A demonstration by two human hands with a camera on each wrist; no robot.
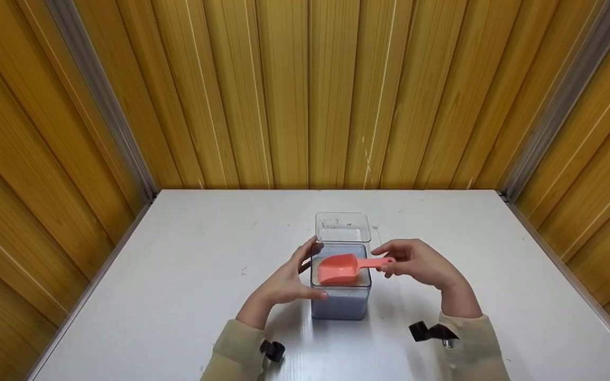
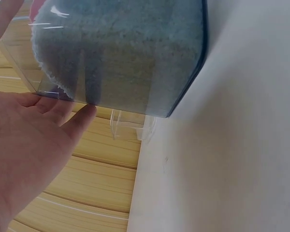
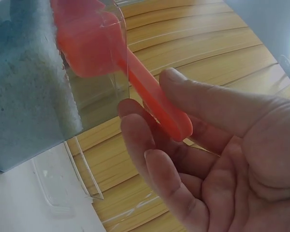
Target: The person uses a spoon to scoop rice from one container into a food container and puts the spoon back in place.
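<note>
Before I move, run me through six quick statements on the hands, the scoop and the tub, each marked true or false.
1. The left hand holds the tub. True.
2. The scoop is partly inside the tub. True.
3. The right hand touches only the tub. False: it pinches the scoop's handle.
4. The contents fill the tub to the top. False: they stop short of it.
5. A clear plastic piece lies on the table beyond the tub. True.
6. The scoop is green. False: it is pinkish red.

The white table [image 1: 178, 307] carries a blue-tinted transparent container [image 1: 339, 307], standing upright roughly midway between left and right, with a clear rectangular lid [image 1: 343, 234] lying just beyond the container and small specks [image 1: 243, 271] scattered about.
</note>
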